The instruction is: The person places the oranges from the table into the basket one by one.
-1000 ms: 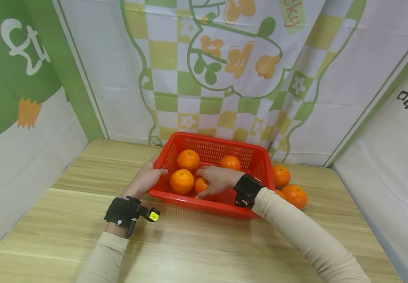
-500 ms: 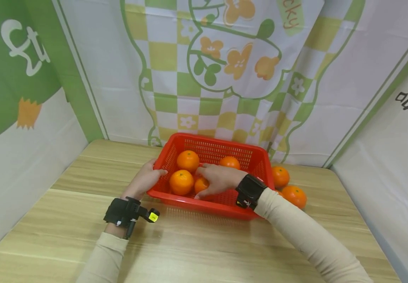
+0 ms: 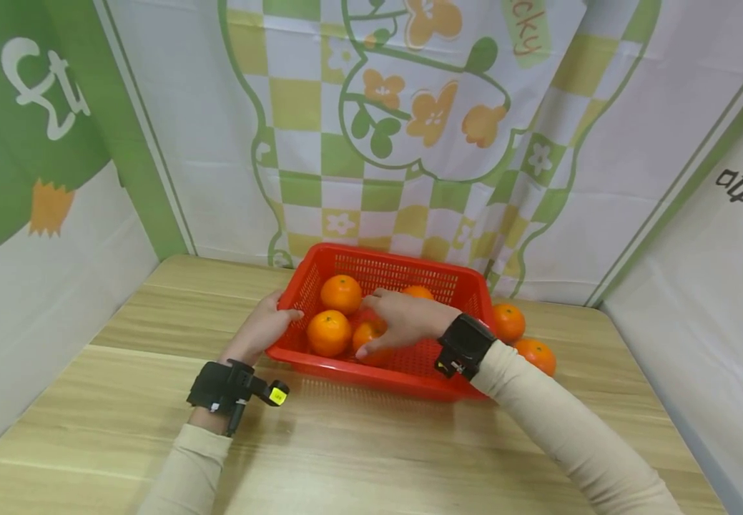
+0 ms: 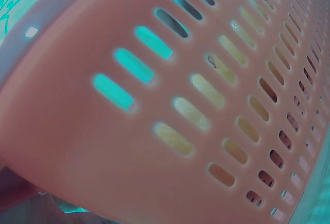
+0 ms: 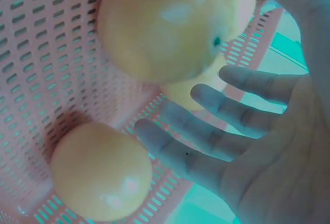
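A red plastic basket (image 3: 358, 370) with slotted walls stands on the table, its left rim gripped by my left hand (image 3: 260, 327), thumb inside. Its wall (image 4: 124, 147) fills the left wrist view, where that hand is out of sight. Inside, my right hand (image 3: 408, 316) hovers over an orange (image 3: 365, 342), which it partly hides. The right wrist view shows the fingers (image 5: 206, 131) extended and spread, with no fruit held, beside a large orange (image 5: 160, 28) and another orange (image 5: 100, 172). Two oranges lie at the basket's left, a rear orange (image 3: 418, 292) behind my right hand.
Outside the basket's right end, an orange (image 3: 508, 322) and a nearer orange (image 3: 535, 356) rest on the wooden table (image 3: 371, 458). A patterned cloth (image 3: 358, 193) hangs right behind the basket. White and green panels close in both sides.
My right hand has let go of the orange beneath it and risen slightly to the right, baring more of the fruit. The left hand keeps its grip on the basket.
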Tool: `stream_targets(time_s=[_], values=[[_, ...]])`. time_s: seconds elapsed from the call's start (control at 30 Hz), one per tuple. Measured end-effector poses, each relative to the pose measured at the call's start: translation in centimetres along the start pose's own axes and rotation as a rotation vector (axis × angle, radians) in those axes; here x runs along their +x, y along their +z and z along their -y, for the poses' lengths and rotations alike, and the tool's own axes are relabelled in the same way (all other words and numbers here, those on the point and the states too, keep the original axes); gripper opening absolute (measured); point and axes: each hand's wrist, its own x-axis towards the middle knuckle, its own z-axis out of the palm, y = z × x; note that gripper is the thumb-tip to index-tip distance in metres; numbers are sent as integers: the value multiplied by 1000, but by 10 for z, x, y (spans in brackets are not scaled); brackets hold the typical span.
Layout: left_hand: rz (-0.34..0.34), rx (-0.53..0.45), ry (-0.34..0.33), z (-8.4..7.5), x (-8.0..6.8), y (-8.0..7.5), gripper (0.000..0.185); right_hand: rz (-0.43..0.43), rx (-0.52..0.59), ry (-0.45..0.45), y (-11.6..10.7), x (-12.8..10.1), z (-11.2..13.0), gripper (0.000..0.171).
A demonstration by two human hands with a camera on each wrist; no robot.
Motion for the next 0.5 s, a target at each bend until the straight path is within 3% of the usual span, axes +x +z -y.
stream_targets(time_s=[0.17,0.5], values=[[0,8,2,0,-1,0,56,-9,13,46,-7,-7,-2,96],[-7,4,2,2,2,1,57,-53,30,43,-26,-26,-4,90]])
